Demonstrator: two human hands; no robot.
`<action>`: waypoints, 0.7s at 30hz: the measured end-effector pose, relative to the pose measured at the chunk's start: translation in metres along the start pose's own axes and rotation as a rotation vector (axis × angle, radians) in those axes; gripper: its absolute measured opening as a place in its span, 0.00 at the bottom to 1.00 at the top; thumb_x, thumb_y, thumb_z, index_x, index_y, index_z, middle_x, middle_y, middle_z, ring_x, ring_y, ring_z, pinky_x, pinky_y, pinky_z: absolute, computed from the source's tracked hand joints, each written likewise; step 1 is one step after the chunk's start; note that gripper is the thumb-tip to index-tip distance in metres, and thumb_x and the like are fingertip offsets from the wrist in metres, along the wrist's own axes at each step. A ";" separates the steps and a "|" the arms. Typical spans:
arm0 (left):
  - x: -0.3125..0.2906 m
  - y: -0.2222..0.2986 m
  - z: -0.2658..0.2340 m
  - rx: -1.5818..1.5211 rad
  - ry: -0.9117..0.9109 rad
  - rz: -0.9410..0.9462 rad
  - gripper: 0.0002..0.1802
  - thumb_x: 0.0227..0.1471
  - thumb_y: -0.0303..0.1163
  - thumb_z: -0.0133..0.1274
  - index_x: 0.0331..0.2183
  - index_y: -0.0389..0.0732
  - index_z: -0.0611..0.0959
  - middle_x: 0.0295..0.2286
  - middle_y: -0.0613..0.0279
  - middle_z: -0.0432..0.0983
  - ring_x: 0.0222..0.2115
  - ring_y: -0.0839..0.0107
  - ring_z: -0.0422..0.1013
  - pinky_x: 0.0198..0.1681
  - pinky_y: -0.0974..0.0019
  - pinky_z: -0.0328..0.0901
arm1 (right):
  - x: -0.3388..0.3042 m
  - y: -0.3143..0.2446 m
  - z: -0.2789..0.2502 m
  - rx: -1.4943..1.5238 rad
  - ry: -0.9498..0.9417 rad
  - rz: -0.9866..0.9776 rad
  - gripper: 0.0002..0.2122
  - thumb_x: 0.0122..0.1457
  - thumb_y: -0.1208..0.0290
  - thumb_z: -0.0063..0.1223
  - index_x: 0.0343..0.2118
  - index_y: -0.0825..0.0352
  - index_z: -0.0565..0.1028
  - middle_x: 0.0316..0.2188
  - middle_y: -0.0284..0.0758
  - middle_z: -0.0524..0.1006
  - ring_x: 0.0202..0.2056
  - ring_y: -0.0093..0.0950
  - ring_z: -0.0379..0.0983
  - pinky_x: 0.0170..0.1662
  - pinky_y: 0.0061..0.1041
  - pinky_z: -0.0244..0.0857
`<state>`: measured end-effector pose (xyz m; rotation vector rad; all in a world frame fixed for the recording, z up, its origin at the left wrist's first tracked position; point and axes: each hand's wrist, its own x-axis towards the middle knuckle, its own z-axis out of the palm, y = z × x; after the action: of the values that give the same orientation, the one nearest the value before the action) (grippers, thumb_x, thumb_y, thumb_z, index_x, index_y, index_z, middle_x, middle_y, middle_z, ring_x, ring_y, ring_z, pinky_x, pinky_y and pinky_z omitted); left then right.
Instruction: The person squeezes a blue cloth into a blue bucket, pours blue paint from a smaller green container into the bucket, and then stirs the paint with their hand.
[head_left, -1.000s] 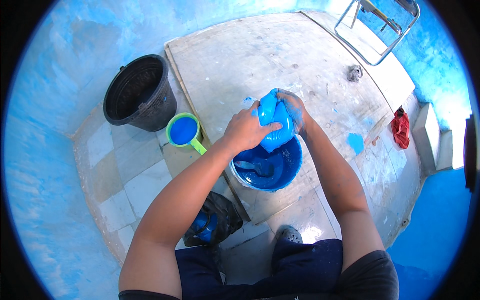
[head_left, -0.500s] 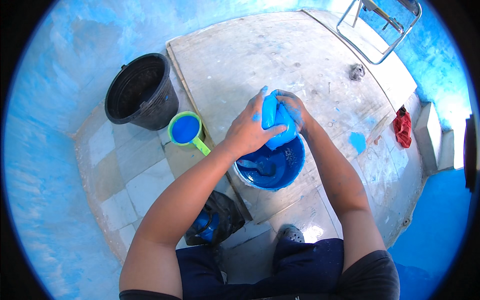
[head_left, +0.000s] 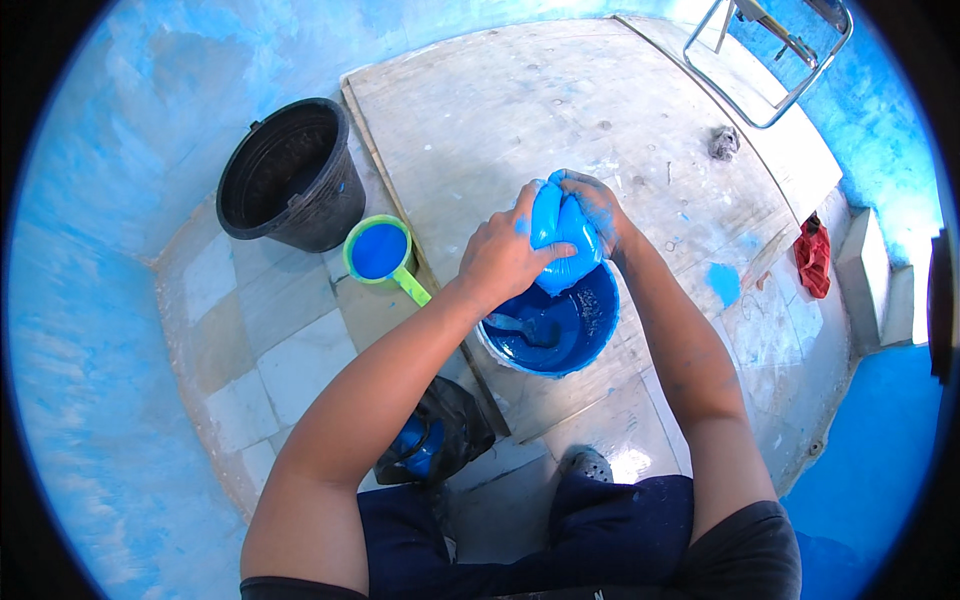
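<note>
Left hand (head_left: 500,246) and right hand (head_left: 602,212) clasp the blue bag (head_left: 580,238) between them, its lower end over the bucket (head_left: 602,310).

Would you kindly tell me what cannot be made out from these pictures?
Head view: parts of the blue bag, under the left hand and right hand.
Head view: part of the paint bucket, behind the blue bag.
Head view: part of the chair, beyond the upper edge.

Bag (head_left: 568,235) over bucket (head_left: 600,303), dipper (head_left: 410,286) left (tub (head_left: 325,212) behind dipper)
</note>
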<state>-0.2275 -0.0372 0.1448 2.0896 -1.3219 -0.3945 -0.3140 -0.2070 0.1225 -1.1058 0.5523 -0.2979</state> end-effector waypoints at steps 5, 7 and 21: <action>-0.001 -0.001 0.001 0.021 0.033 -0.007 0.49 0.48 0.57 0.64 0.62 0.43 0.63 0.38 0.33 0.78 0.39 0.37 0.77 0.45 0.46 0.71 | 0.001 0.000 0.000 -0.009 -0.002 -0.027 0.07 0.62 0.70 0.49 0.36 0.67 0.76 0.29 0.33 0.76 0.28 0.23 0.75 0.33 0.23 0.75; 0.000 -0.002 0.000 0.003 0.023 -0.010 0.48 0.48 0.56 0.64 0.62 0.44 0.64 0.38 0.34 0.79 0.40 0.38 0.77 0.45 0.46 0.71 | 0.001 0.000 0.003 -0.020 0.023 -0.042 0.08 0.62 0.69 0.49 0.36 0.67 0.76 0.28 0.33 0.76 0.28 0.23 0.75 0.33 0.23 0.74; -0.002 -0.002 0.000 -0.030 0.089 0.158 0.48 0.47 0.50 0.67 0.62 0.42 0.61 0.45 0.37 0.77 0.45 0.40 0.75 0.48 0.47 0.70 | -0.009 -0.004 0.013 -0.369 0.081 -0.281 0.10 0.62 0.67 0.49 0.39 0.69 0.75 0.31 0.33 0.76 0.32 0.21 0.74 0.37 0.23 0.72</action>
<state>-0.2265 -0.0346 0.1433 1.9387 -1.4075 -0.2487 -0.3138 -0.1942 0.1332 -1.5390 0.5358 -0.5000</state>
